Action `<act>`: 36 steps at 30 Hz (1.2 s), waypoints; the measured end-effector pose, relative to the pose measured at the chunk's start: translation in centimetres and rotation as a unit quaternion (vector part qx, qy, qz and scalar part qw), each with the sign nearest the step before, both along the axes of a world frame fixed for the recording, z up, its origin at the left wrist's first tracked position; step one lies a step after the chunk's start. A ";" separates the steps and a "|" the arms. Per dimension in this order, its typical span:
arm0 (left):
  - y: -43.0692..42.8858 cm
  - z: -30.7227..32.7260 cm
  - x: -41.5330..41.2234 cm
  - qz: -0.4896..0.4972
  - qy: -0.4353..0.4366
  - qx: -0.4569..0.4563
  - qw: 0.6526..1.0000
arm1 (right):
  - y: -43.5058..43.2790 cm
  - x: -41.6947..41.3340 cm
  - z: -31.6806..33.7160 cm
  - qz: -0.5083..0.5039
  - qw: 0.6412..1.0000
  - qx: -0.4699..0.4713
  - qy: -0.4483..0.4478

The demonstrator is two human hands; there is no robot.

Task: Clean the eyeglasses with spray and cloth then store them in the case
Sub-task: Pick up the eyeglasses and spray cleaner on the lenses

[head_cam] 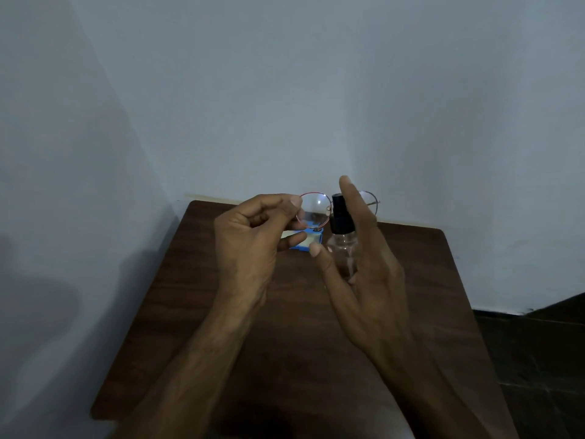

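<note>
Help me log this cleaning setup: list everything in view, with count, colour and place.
walls: 2, pale grey, behind and left
floor: dark, lower right
table: 1, dark brown wood, in the corner
case: 1, blue, on the table's far end
eyeglasses: 1, reddish rim, clear lenses, held above the case
spray bottle: 1, clear, black top, upright beside the eyeglasses
left hand: 1, fingers pinch the eyeglasses' rim
right hand: 1, grips the spray bottle, forefinger raised

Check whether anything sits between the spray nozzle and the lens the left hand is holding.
Nothing visible does. The clear spray bottle with a black nozzle, gripped by the right hand, sits directly beside the lens of the thin-rimmed round eyeglasses. The left hand pinches only that lens's outer rim, away from the nozzle.
</note>
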State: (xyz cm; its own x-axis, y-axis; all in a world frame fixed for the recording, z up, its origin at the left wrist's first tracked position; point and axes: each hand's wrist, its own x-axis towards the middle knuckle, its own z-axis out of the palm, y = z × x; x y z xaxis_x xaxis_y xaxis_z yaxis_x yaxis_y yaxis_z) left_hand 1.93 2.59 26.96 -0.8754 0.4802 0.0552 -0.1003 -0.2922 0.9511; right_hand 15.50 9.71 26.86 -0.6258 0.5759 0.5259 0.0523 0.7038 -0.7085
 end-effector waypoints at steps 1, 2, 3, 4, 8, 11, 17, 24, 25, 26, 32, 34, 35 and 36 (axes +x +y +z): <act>-0.2 0.1 0.0 0.000 -0.001 0.000 1.000 | 0.0 -0.2 0.1 -0.004 1.000 0.003 -0.002; -0.3 0.1 0.0 0.001 0.000 0.000 1.000 | -0.1 -0.3 0.2 -0.008 1.000 0.007 -0.004; -0.4 0.2 0.0 0.003 0.001 0.000 1.000 | -0.1 -0.3 0.2 -0.015 1.000 0.017 -0.006; -0.6 0.2 0.0 0.004 0.002 0.000 1.000 | -0.1 -0.4 0.2 -0.024 0.999 0.031 -0.009; -0.9 0.3 -0.3 0.011 0.005 -0.003 1.000 | -0.2 -0.5 0.0 -0.052 0.995 0.078 -0.025; -1.0 0.4 -0.6 0.014 0.007 -0.002 1.000 | -0.2 -0.7 -0.4 -0.063 0.994 0.086 -0.031; -1.1 0.1 -1.2 0.024 0.009 -0.003 1.000 | -0.2 -0.9 -0.6 -0.063 0.994 0.081 -0.038; -0.9 0.0 -1.1 0.016 0.008 -0.003 1.000 | -0.4 -1.1 -0.9 -0.052 0.995 0.070 -0.049; -0.9 0.0 -1.0 0.015 0.008 -0.003 1.000 | -0.4 -1.2 -0.9 -0.050 0.995 0.073 -0.046; -0.8 0.0 -0.9 0.015 0.008 -0.003 1.000 | -0.4 -1.1 -0.9 -0.050 0.995 0.078 -0.043; -0.5 -0.2 -1.0 0.032 0.000 -0.003 0.999 | 0.6 -1.0 -1.0 -0.092 0.990 0.095 -0.039; -0.5 -0.1 -0.9 0.032 0.001 -0.005 0.999 | 0.9 -0.9 -1.1 -0.088 0.990 0.099 -0.037; -0.5 -0.1 -0.9 0.031 0.003 -0.006 0.999 | 0.9 -0.8 -1.1 -0.086 0.991 0.096 -0.034; -0.4 -0.1 -0.8 0.030 0.005 -0.007 1.000 | 0.9 -0.7 -1.1 -0.084 0.992 0.092 -0.030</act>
